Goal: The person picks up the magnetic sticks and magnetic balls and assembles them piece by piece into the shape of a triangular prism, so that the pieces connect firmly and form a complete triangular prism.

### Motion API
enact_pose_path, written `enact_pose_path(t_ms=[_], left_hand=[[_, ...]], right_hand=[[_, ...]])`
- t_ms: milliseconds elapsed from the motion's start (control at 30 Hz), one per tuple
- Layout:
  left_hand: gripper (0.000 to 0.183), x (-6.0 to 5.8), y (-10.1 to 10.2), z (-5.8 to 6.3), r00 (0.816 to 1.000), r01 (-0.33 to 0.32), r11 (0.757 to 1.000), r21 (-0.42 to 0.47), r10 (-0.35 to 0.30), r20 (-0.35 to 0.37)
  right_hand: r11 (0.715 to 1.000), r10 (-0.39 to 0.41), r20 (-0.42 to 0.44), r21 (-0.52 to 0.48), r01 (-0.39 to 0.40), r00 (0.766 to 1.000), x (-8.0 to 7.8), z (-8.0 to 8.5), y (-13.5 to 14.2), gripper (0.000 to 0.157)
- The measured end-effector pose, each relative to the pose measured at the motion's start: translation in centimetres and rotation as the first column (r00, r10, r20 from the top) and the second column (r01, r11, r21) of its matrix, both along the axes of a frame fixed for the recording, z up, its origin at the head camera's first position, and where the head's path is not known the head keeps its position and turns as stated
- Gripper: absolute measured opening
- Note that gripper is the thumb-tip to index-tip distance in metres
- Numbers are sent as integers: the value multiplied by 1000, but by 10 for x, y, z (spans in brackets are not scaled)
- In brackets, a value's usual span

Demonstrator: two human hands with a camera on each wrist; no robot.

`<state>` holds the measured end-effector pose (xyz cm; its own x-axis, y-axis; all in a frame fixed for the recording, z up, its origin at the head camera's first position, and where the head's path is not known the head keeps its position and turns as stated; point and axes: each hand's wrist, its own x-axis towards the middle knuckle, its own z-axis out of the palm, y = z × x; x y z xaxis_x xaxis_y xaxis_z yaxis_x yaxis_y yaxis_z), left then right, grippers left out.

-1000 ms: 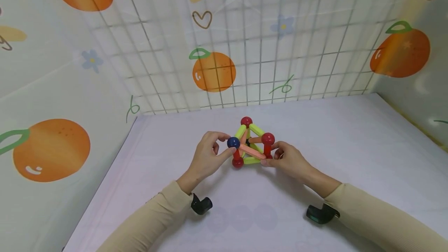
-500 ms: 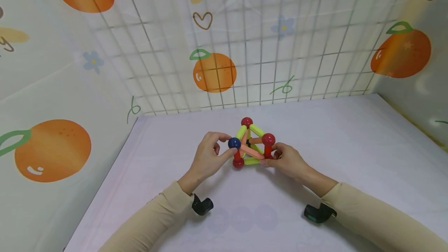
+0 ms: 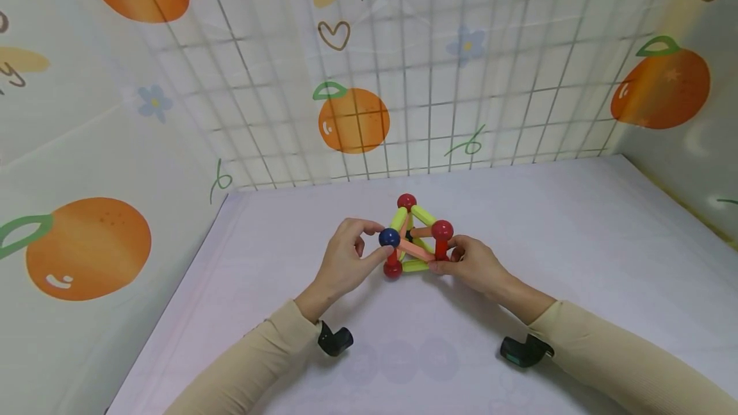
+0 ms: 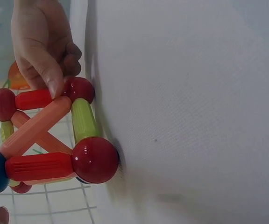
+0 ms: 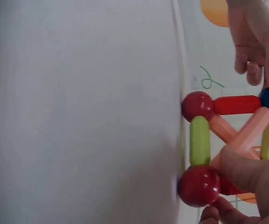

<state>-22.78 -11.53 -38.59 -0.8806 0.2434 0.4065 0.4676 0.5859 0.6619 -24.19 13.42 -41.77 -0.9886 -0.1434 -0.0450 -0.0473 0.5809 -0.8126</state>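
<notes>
A small prism-like frame built of magnetic rods and balls [image 3: 423,214] stands on the table. My left hand [image 3: 344,253] pinches its blue ball [image 3: 389,237] between thumb and forefinger at the upper left corner. At the lower right corner, my right hand [image 3: 478,266] grips a red ball [image 5: 199,185], its thumb pressing on the end of a salmon rod [image 4: 36,127]. That rod runs diagonally across the near face up to the blue ball. Red upright rods [image 5: 237,105] join the corner balls, and a lime rod [image 4: 84,119] lies along the bottom. The frame's far side is partly hidden.
A pale cloth covers the table [image 3: 277,223]. Behind it hangs a curtain [image 3: 403,114] printed with oranges and grid lines, and it continues along both sides. A black wrist camera [image 3: 336,339] sits under the left sleeve, another camera [image 3: 524,351] under the right.
My left hand has shifted slightly right with the blue ball, bringing that ball more directly over the red ball beneath it. The right hand keeps its hold nearly unmoved.
</notes>
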Motion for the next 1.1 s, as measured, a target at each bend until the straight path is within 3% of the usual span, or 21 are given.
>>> enact_pose_path(t_ms=[233,400,1100], left_hand=[[34,1,-1,0,1000,-7,1000,-1,7,-1],[35,2,-1,0,1000,-9,1000,7,9,-2],[33,1,1,-1,1000,0,1000,12,0,6]], right_hand=[[998,-30,-99,-64,23,995,6,16,7,57],[992,-35,-160,-129,15,987,12,26,8,53],[987,-59,-143,-158,36,988,12,24,5,46]])
